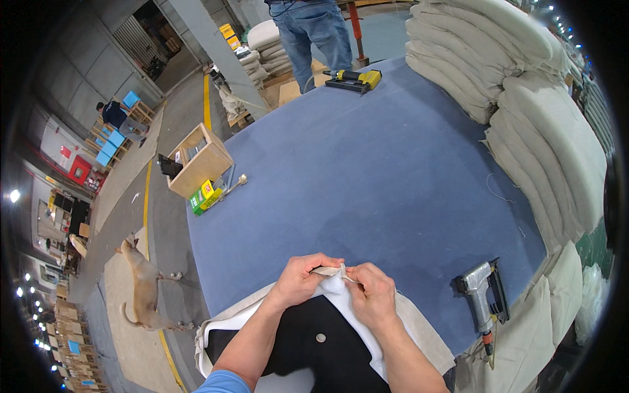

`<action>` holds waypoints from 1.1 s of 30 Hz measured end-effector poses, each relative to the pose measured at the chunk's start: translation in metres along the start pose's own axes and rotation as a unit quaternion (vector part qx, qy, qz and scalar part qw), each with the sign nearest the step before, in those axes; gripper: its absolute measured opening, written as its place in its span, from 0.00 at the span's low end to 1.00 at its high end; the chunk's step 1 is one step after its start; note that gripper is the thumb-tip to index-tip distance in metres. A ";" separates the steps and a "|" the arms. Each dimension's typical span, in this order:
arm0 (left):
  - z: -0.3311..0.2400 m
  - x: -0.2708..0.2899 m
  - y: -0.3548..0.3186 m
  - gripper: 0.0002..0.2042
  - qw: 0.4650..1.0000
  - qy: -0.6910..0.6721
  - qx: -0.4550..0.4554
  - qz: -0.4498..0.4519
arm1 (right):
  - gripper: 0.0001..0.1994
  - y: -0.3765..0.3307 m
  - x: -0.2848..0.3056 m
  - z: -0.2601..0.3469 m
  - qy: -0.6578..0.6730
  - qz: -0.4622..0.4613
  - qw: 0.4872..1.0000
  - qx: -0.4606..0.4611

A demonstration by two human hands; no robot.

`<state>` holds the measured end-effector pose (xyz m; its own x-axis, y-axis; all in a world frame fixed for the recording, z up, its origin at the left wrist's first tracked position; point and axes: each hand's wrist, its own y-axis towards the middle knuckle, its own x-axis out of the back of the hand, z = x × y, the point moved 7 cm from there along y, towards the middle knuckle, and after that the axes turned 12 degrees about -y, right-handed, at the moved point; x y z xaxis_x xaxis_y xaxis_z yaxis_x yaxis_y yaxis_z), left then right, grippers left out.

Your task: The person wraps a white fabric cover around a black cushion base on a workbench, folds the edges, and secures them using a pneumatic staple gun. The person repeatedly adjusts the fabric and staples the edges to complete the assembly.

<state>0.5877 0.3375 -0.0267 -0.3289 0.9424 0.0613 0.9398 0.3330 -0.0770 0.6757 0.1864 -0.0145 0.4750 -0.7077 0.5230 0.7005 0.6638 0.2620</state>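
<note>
In front of me lies a black panel (298,347) with a small pale round spot on it. White padding (354,318) shows around its edge, and beige fabric (419,331) spreads out beneath. At the panel's far corner, my left hand (303,280) pinches a gathered fold of the fabric. My right hand (373,293) is closed on the same fold from the other side, the two hands almost touching. A silver staple gun (483,295) with a hose attached lies on the blue-covered table (341,183) to the right of my hands.
Stacked beige cushions (550,144) line the right side. A yellow and black staple gun (354,80) lies at the far edge, near a standing person (311,33). On the left are a wooden box (200,160) and a green-yellow carton (205,196). A dog (144,288) stands on the floor.
</note>
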 end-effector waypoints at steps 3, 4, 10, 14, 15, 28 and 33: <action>-0.002 0.000 -0.001 0.11 1.000 -0.014 -0.003 0.002 | 0.05 0.000 0.000 0.001 -0.008 -0.006 1.000 0.016; -0.003 0.000 -0.001 0.10 1.000 -0.016 -0.006 0.003 | 0.05 0.000 0.000 0.000 0.005 0.002 1.000 -0.003; -0.007 0.003 0.000 0.07 0.999 0.046 -0.015 0.019 | 0.07 0.000 -0.003 -0.001 0.023 -0.002 1.000 0.002; -0.002 0.006 -0.001 0.05 1.000 -0.002 0.010 0.004 | 0.06 0.003 -0.002 0.007 -0.006 0.016 0.999 0.042; -0.003 0.005 0.000 0.05 1.000 -0.017 0.017 -0.001 | 0.06 0.004 -0.002 0.008 -0.009 0.032 0.999 0.039; -0.044 -0.003 -0.019 0.16 0.997 0.044 -0.067 -0.004 | 0.08 -0.006 0.016 0.033 -0.036 -0.040 0.994 0.091; -0.035 0.001 -0.015 0.13 0.997 0.042 -0.059 -0.010 | 0.09 -0.007 0.007 0.020 -0.005 -0.023 0.999 0.046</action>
<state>0.5764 0.3321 0.0089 -0.3426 0.9282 0.1455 0.9394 0.3402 0.0416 0.6634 0.1818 0.0031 0.4381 -0.7353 0.5170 0.6693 0.6508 0.3584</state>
